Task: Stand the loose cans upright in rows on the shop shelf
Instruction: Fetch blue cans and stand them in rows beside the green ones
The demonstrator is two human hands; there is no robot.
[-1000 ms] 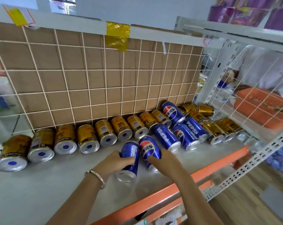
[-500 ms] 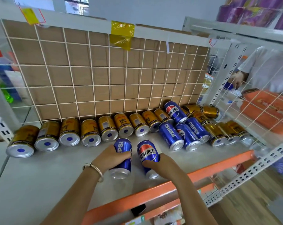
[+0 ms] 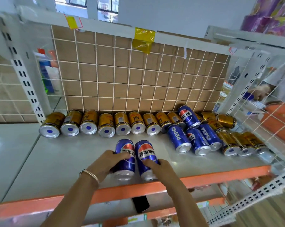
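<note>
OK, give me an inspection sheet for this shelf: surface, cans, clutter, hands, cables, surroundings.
Surface: white shelf, orange front edge, wire grid behind.
Job's things: gold cans lying in a back row; loose pile of gold and blue cans at right; left front can and right front can lying side by side.
Clutter: dark flat object under the shelf edge.
Hands: left hand grips the left front can; right hand grips the right front can.
Cables: nothing seen.
Surroundings: another person's hand behind the side grid, orange basket, purple packs above.
</note>
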